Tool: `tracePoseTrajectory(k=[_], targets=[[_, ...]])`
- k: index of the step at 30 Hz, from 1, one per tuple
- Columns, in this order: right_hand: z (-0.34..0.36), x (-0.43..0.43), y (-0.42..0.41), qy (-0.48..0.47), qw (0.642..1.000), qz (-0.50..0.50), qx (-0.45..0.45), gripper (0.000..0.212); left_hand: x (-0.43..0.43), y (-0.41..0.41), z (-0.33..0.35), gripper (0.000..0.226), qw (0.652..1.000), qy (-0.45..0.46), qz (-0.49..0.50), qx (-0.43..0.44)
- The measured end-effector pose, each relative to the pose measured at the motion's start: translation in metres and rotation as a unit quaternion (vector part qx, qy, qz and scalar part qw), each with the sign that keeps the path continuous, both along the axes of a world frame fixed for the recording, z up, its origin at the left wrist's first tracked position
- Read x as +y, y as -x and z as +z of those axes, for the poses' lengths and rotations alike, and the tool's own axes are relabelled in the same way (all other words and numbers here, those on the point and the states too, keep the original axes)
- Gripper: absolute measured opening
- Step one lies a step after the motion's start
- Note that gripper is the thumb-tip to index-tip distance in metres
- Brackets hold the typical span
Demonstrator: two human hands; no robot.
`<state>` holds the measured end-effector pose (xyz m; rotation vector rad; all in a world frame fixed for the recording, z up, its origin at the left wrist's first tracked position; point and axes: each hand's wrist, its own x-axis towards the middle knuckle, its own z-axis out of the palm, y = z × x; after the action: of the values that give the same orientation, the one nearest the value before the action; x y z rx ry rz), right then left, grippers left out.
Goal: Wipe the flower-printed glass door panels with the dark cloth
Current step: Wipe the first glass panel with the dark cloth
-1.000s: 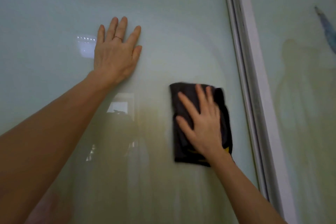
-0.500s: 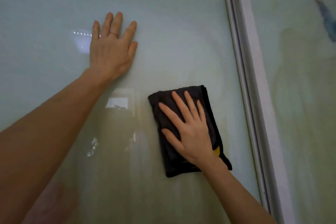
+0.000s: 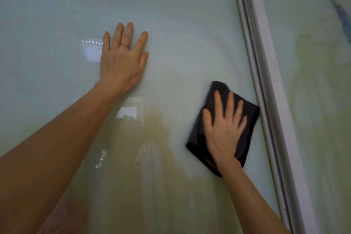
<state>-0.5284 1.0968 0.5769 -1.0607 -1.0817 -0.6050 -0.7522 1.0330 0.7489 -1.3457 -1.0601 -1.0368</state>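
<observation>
Well to the left of the white frame (image 3: pixel 270 81), the left hand (image 3: pixel 123 62) is lying flat against the left glass panel (image 3: pixel 180 24), palm to the glass. Its fingers are pointing upward, straight and slightly fanned, and it is holding nothing. A thin ring (image 3: pixel 124 45) is showing on one of its fingers. The left forearm is reaching in from the lower corner farthest from the frame. Below that hand, pale reflections (image 3: pixel 129 112) of a bright window shape are showing in the glass, and the tint is turning yellowish lower down.

Closer to the frame, the dark cloth (image 3: pixel 196 133) is lying folded against the same panel, tilted, with its upper right corner just meeting the dark track along the frame's left edge. The right hand (image 3: pixel 222 131) is pressing it to the glass with an open palm, fingers straight and spread over the fabric, not curling round it. A small yellow patch is peeking out at the cloth's lower edge beside the wrist.

On the far side of the frame, the right glass panel (image 3: pixel 313 157) is carrying a blue printed mark (image 3: pixel 341 15) near its upper edge and a faint shadowy reflection below it
</observation>
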Motion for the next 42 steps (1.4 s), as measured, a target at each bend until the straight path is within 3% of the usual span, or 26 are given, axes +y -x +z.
tracePoseTrajectory(k=[4,6,14,19,22,27,30,39,42], targets=[[-0.006,-0.015,0.045,-0.093,0.968,-0.008,-0.231,0.056,-0.002,-0.001,0.000,0.054,1.000,0.009,-0.004,0.005],[0.003,-0.018,0.050,-0.117,0.946,0.014,-0.302,0.053,-0.005,0.003,-0.001,0.054,1.000,0.015,-0.006,0.010],[0.047,-0.013,0.050,-0.124,0.957,0.032,-0.261,0.048,-0.013,0.027,-0.012,0.052,1.000,0.008,0.015,-0.017],[-0.005,-0.029,0.070,-0.149,0.881,0.042,-0.447,0.046,-0.025,0.057,-0.022,0.052,0.999,0.005,0.013,-0.048],[-0.005,-0.030,0.069,-0.168,0.852,0.047,-0.493,0.043,-0.029,0.068,-0.028,0.051,0.999,0.006,0.011,-0.049],[0.051,-0.025,0.085,-0.156,0.931,0.029,-0.329,0.045,-0.034,0.075,-0.028,0.051,0.999,0.009,0.006,-0.051],[0.057,-0.029,0.100,-0.146,0.942,0.023,-0.300,0.048,-0.035,0.081,-0.030,0.051,0.999,0.007,0.005,-0.044],[-0.029,-0.046,0.108,-0.148,0.827,0.074,-0.537,0.047,-0.037,0.088,-0.034,0.051,0.999,0.012,-0.005,-0.035],[-0.018,-0.045,0.104,-0.162,0.830,0.076,-0.528,0.045,-0.037,0.091,-0.036,0.050,0.999,0.011,-0.008,-0.031]])
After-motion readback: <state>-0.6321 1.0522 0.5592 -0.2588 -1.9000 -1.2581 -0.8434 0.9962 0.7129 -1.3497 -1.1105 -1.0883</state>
